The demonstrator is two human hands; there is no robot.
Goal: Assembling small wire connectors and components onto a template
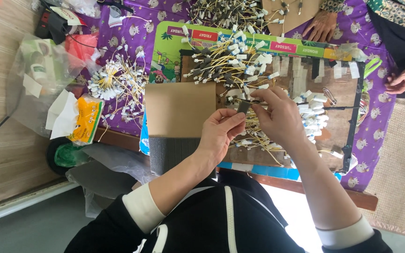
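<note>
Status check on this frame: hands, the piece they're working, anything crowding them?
Left hand and right hand both pinch a small dark sleeve. Yellow wire pile directly beyond. Another person's hand stays far side.

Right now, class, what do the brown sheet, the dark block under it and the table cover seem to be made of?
Brown sheet: likely cardboard, matte and flat. Dark block: probably foam, grey with a ribbed side. Table cover: seems thin printed plastic or cloth, purple.

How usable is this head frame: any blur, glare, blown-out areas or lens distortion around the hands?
Head view: both hands are sharp, left hand and right hand pinching a small dark sleeve; daylight is soft and even, with faint shadows; the floor patch between the forearms is blown out white; wide-angle bending shows along the table edge; slight sheen on the clear plastic bag.
</note>
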